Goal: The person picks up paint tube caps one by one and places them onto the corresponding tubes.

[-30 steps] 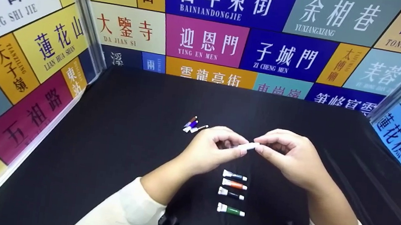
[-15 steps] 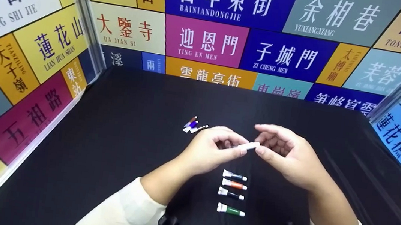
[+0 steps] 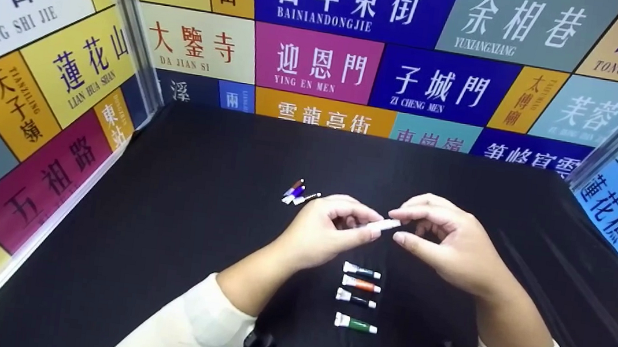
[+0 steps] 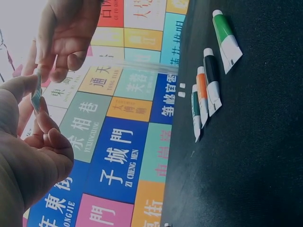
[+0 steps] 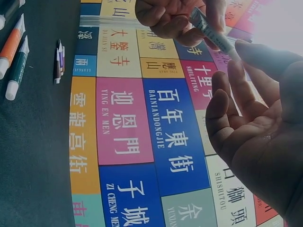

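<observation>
My left hand (image 3: 332, 223) pinches a small pale paint tube (image 5: 210, 33) between thumb and fingers, above the black cloth. Its narrow end points toward my right hand (image 3: 446, 241). The right fingertips are right at that end, and the right thumb stands a little apart below it in the head view. The other right fingers are loosely bent. Nearer to me on the cloth lies a column of paint tubes: dark teal (image 3: 362, 271), orange (image 3: 361, 284), black (image 3: 356, 298) and green (image 3: 356, 323), their white caps facing right.
Beyond my left hand lies a small cluster of slim brown and purple items (image 3: 296, 192) with white ends. The black cloth (image 3: 196, 195) covers the table. Panels with printed street names (image 3: 315, 63) enclose the back and both sides.
The right index finger lifted from the tube's end, then came back down to it, while the right thumb has dropped slightly away. The left hand and the tubes on the cloth stay put.
</observation>
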A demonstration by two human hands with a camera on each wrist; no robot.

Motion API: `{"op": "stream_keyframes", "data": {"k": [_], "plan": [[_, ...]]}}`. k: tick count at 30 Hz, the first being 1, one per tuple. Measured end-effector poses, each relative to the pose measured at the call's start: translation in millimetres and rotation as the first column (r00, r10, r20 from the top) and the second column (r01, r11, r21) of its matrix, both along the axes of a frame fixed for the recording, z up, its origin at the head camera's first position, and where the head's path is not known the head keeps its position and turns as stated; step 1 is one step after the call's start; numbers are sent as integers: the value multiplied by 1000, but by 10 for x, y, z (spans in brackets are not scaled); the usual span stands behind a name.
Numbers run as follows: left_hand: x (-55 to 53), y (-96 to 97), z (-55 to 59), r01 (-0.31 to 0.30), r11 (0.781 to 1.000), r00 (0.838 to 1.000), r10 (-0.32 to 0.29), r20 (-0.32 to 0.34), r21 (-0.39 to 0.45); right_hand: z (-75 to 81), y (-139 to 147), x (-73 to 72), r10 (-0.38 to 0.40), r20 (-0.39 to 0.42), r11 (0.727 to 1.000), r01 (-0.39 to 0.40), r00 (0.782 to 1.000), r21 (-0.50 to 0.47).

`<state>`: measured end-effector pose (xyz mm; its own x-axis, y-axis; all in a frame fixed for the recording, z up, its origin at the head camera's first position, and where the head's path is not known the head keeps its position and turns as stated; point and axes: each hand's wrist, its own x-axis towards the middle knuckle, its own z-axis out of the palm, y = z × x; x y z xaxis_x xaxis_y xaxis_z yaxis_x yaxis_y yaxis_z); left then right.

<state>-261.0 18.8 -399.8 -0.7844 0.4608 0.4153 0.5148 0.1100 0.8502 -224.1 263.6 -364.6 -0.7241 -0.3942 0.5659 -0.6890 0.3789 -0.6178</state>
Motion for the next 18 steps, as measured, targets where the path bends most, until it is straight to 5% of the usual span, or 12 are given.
{"op": "stream_keyframes", "data": {"k": [18], "plan": [[5,-20,11,39,999,999,-39,9,-12,-10,-33,-2,-143,24,989,142,989,45]]}}
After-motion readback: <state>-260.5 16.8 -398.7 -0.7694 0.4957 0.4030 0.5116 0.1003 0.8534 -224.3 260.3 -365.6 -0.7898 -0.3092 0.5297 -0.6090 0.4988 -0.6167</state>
